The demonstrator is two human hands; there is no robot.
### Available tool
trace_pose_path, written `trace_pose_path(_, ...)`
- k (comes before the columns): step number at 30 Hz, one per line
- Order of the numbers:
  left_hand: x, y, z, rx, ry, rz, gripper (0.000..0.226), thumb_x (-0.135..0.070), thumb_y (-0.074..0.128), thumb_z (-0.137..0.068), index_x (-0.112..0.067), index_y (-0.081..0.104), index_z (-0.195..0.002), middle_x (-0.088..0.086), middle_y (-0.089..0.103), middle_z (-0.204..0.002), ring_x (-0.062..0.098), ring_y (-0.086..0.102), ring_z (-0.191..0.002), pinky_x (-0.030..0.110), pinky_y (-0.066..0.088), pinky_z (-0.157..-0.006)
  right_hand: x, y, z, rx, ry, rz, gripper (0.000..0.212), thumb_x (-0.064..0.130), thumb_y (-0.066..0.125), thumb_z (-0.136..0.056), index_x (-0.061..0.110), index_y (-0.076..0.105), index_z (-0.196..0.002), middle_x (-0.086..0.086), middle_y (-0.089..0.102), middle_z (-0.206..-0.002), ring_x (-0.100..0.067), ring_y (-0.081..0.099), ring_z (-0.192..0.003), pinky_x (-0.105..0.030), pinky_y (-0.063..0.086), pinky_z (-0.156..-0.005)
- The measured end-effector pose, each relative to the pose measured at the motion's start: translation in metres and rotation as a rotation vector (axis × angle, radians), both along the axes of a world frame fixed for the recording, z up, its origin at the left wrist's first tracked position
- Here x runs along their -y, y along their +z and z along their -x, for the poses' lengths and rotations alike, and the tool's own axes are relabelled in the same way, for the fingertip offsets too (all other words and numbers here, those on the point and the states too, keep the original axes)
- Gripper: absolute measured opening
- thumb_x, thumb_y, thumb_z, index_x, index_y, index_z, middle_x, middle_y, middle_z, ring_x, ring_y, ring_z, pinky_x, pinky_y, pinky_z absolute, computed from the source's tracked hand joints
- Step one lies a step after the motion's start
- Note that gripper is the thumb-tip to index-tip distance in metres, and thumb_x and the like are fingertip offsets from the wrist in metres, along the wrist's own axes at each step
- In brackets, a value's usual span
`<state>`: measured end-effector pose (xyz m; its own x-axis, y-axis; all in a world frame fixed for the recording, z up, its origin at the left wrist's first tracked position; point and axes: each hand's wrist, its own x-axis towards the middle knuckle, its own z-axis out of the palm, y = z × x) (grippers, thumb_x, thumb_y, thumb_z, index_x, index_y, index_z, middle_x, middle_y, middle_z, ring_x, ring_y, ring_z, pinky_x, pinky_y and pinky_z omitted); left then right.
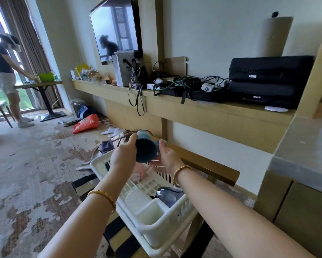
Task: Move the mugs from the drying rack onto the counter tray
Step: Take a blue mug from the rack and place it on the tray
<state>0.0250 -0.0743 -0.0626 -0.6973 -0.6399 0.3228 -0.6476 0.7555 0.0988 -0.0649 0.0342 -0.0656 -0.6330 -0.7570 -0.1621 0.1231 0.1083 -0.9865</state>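
One dark teal mug (146, 149) is held in the air above the far end of the white drying rack (162, 228), tipped so that its dark mouth faces the camera. It is gripped from both sides: the left hand (122, 157) is curled against its left wall with the thumb reaching toward the base, and the right hand (168, 157) is wrapped on its right side, where the handle seems to be, though that part is blurred. One gold bracelet is worn on each wrist, two in all.

Inside the rack three more things can be counted: one pink mug (139, 173) with a small printed figure lying below the hands, one purple glass mug (168, 195) near the right wall, and one white plate (136, 200) standing near the middle. One white cutlery compartment is set in the near corner.

The rack is carried on a low dark-framed stand over patterned carpet. At the right edge one grey counter (301, 157) is seen above brown cabinet doors. On the long wall shelf (203, 108) two black cases (268, 81) are stacked, beside tangled cables and one paper bag. One second person (5, 75) stands by a table at the window.
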Motion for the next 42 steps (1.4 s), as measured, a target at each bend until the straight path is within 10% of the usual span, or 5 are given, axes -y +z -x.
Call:
trace_pose_path(11,-0.153,0.073,0.021,-0.543,-0.711,-0.095,0.045,-0.025,0.042,-0.098,-0.023,0.036,-0.143,0.006,0.045,-0.143,0.026,0.051,-0.122,0.034,0.043,-0.097,-0.152,0.078,0.019,0.234,-0.545,0.397,0.030,0.007,0.028,-0.098,0.003,0.042,-0.124,-0.024,0.050,-0.130,-0.041,0.055,-0.113,-0.039,0.052,-0.068)
trace_pose_path(20,-0.315,0.138,0.097,-0.607,-0.810,-0.799,0.065,-0.050,0.051,-0.088,-0.015,0.033,-0.139,0.008,0.053,-0.128,0.021,0.055,-0.109,0.033,0.050,-0.088,-0.321,0.119,0.041,0.026,-0.757,0.559,0.017,0.008,0.032,-0.099,0.008,0.043,-0.113,-0.023,0.050,-0.129,-0.038,0.057,-0.109,-0.042,0.052,-0.082)
trace_pose_path(27,-0.442,0.140,0.139,-0.556,-0.961,-1.072,0.067,-0.041,0.067,-0.081,-0.014,0.035,-0.133,0.007,0.055,-0.112,0.018,0.057,-0.091,0.022,0.049,-0.065,-0.463,0.129,0.049,-0.285,-0.966,0.251,0.015,0.014,0.029,-0.101,0.012,0.044,-0.102,-0.022,0.054,-0.126,-0.036,0.061,-0.102,-0.040,0.050,-0.079)
trace_pose_path(32,-0.526,0.127,0.155,-0.534,-1.098,-1.143,0.068,-0.033,0.069,-0.080,-0.015,0.032,-0.134,0.011,0.056,-0.123,0.024,0.058,-0.107,0.046,0.051,-0.090,-0.557,0.113,0.061,-0.617,-1.137,-0.187,0.027,0.024,0.033,-0.100,0.011,0.051,-0.116,-0.015,0.059,-0.118,-0.031,0.057,-0.109,-0.045,0.048,-0.092)
trace_pose_path(42,-0.598,0.094,0.180,-0.330,-1.214,-1.023,0.076,-0.034,0.068,-0.082,-0.026,0.022,-0.142,0.006,0.044,-0.138,0.022,0.050,-0.119,0.042,0.048,-0.097,-0.644,0.078,0.067,-0.823,-1.143,-0.579,0.027,0.017,0.044,-0.097,0.018,0.062,-0.117,-0.007,0.067,-0.111,-0.025,0.061,-0.100,-0.027,0.043,-0.077)
